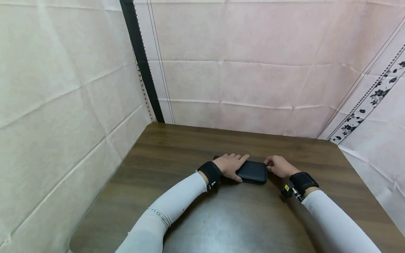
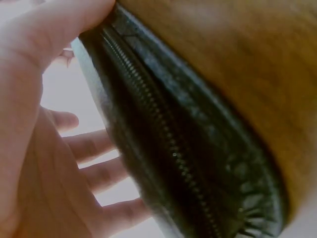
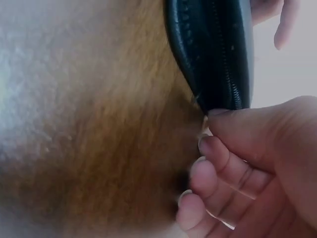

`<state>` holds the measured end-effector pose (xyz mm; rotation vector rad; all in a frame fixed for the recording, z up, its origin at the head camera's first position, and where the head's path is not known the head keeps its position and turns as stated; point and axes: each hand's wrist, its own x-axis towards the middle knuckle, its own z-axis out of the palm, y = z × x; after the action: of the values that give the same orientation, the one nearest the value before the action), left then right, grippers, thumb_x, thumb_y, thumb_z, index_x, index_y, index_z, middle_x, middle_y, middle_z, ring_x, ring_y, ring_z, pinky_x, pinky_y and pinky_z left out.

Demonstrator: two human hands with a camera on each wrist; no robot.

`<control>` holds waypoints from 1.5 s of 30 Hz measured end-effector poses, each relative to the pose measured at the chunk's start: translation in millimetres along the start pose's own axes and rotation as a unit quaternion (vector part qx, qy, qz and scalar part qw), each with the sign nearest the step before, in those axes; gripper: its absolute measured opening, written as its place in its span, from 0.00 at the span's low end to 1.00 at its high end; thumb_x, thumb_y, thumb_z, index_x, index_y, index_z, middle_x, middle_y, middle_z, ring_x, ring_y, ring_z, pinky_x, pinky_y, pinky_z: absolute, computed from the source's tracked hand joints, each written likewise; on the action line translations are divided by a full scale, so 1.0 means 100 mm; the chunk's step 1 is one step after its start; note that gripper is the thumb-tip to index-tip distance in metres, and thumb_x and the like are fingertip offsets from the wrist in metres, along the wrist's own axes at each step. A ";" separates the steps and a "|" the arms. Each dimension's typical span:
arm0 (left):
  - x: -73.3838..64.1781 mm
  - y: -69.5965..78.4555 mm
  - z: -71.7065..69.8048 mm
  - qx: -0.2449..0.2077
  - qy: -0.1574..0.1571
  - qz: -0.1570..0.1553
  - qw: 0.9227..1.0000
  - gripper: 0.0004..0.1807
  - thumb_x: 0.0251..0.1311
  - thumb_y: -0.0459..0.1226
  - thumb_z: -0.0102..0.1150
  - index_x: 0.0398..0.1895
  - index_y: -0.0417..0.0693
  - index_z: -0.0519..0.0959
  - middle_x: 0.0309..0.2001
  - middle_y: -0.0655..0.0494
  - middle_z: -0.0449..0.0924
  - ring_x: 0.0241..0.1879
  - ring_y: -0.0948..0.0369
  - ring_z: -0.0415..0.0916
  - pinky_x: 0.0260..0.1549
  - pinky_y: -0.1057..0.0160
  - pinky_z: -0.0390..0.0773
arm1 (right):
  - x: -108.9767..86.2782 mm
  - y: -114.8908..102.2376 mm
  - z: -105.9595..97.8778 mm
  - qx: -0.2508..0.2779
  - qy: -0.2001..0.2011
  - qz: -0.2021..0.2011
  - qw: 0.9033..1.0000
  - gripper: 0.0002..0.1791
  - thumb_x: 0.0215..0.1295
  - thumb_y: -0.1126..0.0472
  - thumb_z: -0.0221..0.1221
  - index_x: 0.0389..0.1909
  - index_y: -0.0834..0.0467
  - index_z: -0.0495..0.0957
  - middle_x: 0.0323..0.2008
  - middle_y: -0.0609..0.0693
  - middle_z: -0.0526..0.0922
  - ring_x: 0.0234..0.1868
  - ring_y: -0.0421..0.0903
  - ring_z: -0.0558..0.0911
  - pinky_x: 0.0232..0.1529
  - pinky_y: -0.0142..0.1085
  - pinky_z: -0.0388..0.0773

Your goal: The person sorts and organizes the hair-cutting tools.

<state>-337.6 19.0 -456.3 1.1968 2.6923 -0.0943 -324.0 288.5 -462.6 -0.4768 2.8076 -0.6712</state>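
One case [image 1: 252, 171], far half of table [image 1: 177, 144]: brace with left hand [image 1: 230, 167] laid over its left part, fingers extended, and with right hand [image 1: 280, 166] pinching its right end (can't tell if holding a pull), draw along the zip [image 2: 173, 148], not across.

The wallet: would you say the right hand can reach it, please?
Probably yes: the right hand is at one end of the wallet, nothing visibly between; the left hand rests farther along.

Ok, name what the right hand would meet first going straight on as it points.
The right end of the black case; the right hand appears to be touching it, though exact depth is hard to judge.
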 end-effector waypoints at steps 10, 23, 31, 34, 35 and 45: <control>0.09 -0.07 0.01 -0.002 0.004 -0.003 1.000 0.59 0.62 0.65 0.64 0.86 0.57 0.43 0.79 0.53 0.61 0.77 0.54 0.63 0.72 0.50 0.68 | 0.04 0.06 0.04 0.025 0.044 0.004 0.999 0.04 0.71 0.70 0.57 0.36 0.64 0.80 0.29 0.52 0.80 0.27 0.43 0.77 0.30 0.36 0.74; 0.10 -0.09 0.04 0.003 0.001 -0.003 1.000 0.55 0.64 0.65 0.61 0.85 0.57 0.47 0.79 0.53 0.61 0.77 0.55 0.61 0.73 0.47 0.66 | 0.06 0.09 0.07 0.013 0.054 -0.010 0.998 0.07 0.73 0.69 0.56 0.33 0.59 0.75 0.29 0.49 0.74 0.32 0.46 0.73 0.37 0.39 0.69; 0.10 -0.08 0.04 0.006 0.003 -0.009 1.000 0.53 0.65 0.65 0.61 0.85 0.57 0.49 0.78 0.54 0.61 0.76 0.56 0.62 0.72 0.48 0.67 | 0.06 0.15 0.10 0.001 0.057 -0.030 0.998 0.06 0.73 0.69 0.56 0.34 0.59 0.73 0.30 0.50 0.74 0.32 0.46 0.73 0.36 0.38 0.69; 0.12 -0.08 0.03 0.010 -0.001 -0.011 1.000 0.54 0.64 0.65 0.62 0.85 0.56 0.49 0.78 0.54 0.61 0.75 0.56 0.63 0.71 0.48 0.68 | 0.06 0.16 0.12 -0.004 0.057 -0.035 0.998 0.06 0.73 0.69 0.57 0.35 0.58 0.72 0.30 0.50 0.74 0.32 0.46 0.73 0.36 0.38 0.69; 0.12 -0.07 0.03 0.011 -0.002 -0.011 1.000 0.54 0.64 0.66 0.62 0.85 0.55 0.49 0.79 0.54 0.61 0.75 0.56 0.63 0.71 0.49 0.68 | 0.06 0.16 0.12 -0.006 0.057 -0.036 0.998 0.06 0.73 0.69 0.57 0.35 0.58 0.72 0.30 0.49 0.74 0.32 0.46 0.73 0.36 0.38 0.69; 0.12 -0.04 0.00 0.016 -0.012 -0.022 1.000 0.55 0.64 0.65 0.61 0.84 0.51 0.49 0.81 0.53 0.58 0.77 0.56 0.61 0.72 0.49 0.68 | 0.04 0.13 0.09 -0.006 0.056 -0.048 0.997 0.07 0.73 0.70 0.57 0.34 0.59 0.72 0.30 0.49 0.75 0.33 0.45 0.73 0.37 0.39 0.69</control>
<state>-348.7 25.5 -458.8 1.1373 2.7060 -0.1569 -328.3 294.9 -477.0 -0.5983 2.9115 -0.7214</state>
